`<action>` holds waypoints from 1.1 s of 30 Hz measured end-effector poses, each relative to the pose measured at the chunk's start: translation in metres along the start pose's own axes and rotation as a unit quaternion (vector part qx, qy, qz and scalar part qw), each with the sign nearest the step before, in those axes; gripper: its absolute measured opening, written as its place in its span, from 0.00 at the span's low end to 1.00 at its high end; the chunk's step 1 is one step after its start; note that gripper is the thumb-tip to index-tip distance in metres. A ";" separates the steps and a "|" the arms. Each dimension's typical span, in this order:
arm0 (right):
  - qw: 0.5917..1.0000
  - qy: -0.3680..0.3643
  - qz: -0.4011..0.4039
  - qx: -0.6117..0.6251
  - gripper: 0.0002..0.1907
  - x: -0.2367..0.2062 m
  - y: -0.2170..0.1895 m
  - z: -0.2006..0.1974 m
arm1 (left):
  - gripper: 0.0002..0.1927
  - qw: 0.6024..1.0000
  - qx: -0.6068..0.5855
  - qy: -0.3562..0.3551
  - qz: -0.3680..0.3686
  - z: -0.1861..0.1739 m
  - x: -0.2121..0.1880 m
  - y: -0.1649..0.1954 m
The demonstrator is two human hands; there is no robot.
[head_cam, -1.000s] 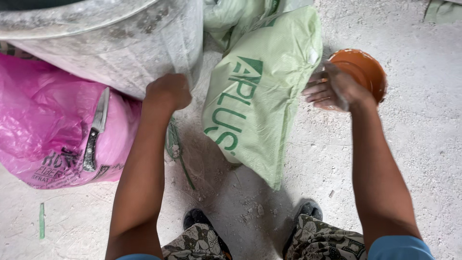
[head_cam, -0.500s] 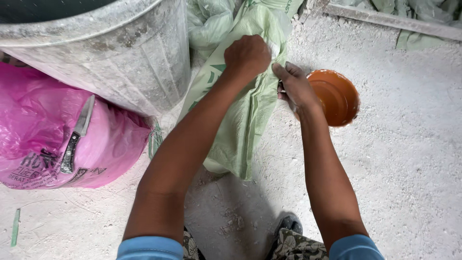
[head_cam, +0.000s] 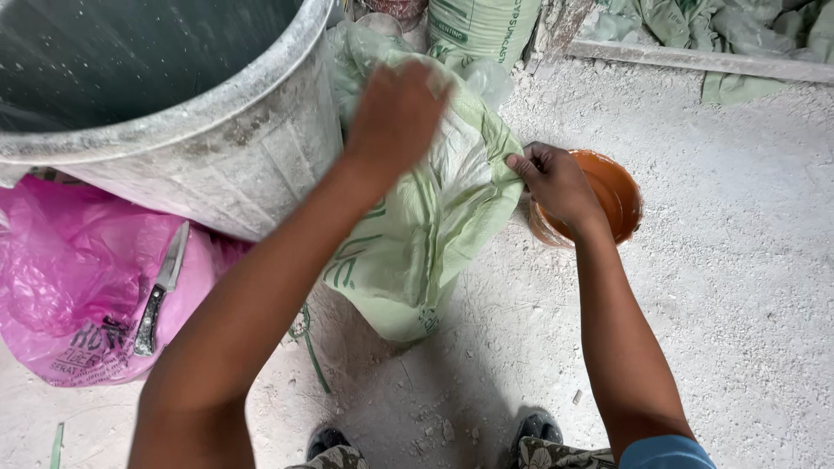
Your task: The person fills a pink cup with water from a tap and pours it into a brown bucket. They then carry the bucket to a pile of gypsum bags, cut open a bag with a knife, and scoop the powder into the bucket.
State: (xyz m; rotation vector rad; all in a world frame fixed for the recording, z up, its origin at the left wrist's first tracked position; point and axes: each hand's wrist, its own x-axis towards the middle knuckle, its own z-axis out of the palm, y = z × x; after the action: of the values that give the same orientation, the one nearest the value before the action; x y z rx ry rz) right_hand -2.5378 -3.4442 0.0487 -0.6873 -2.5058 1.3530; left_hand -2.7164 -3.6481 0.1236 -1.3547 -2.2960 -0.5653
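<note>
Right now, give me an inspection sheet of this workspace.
Surface: bare floor, dusty white, with powder and crumbs all over it.
Job's things: green sack lying against the drum; orange bowl on the floor beside it.
Clutter: pink bag with a knife lying on it; thin green strip on the floor.
Grippers: left hand on top of the sack, blurred; right hand pinching the sack's edge, over the bowl.
Cables: nothing seen.
Surroundings: second green sack upright behind; crumpled green sheeting beyond a plank; the person's shoes at the bottom edge.
</note>
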 end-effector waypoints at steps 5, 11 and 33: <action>0.995 0.011 0.012 -0.094 0.19 -0.009 -0.025 -0.003 | 0.18 0.931 0.023 -0.362 0.051 -0.043 -0.050 0.036; 0.986 0.006 0.048 -0.160 0.19 -0.005 -0.019 -0.015 | 0.20 0.887 0.253 -0.385 -0.032 -0.072 -0.072 -0.007; 0.950 0.151 -0.219 -0.165 0.05 0.002 -0.075 0.035 | 0.24 0.964 0.244 -0.078 0.070 -0.024 -0.051 -0.026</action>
State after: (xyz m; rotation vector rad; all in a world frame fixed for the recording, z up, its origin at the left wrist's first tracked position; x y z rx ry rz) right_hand -2.5752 -3.5039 0.0916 -0.3269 -2.4500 0.6322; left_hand -2.7131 -3.7088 0.1125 -1.3266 -2.2300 0.1547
